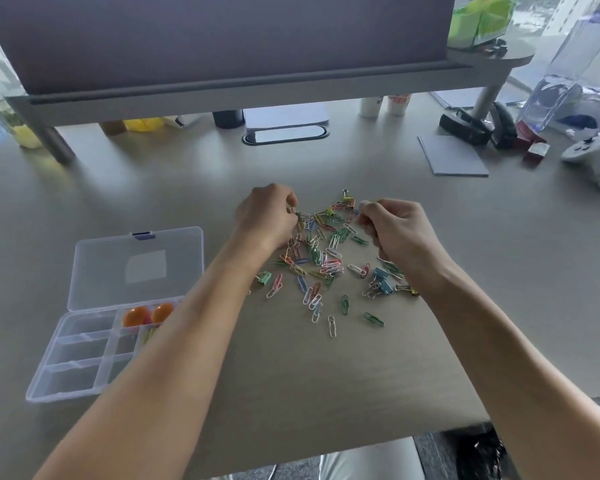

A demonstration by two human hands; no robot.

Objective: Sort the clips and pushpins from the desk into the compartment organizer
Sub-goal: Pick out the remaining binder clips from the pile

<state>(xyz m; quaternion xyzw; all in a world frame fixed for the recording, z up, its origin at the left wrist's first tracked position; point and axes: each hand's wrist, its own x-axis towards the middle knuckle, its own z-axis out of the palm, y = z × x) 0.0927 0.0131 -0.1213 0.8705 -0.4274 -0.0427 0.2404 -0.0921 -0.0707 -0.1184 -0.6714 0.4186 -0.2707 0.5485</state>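
Paper clips [323,258] heaped mid-bench, organizer [94,344] near left edge. Your left hand [267,216] and right hand [392,223] both pinching clips. Light, slippery, tangle easy; nip single loops by ends.

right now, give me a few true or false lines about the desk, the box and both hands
1. The organizer box has its lid shut. False: the lid stands open.
2. Orange pieces lie in one compartment. True.
3. The paper clips lie scattered between the two hands. True.
4. The left hand rests flat on the box. False: it is at the clip pile, fingers curled on a clip.
5. The right hand pinches something small at the pile. True.
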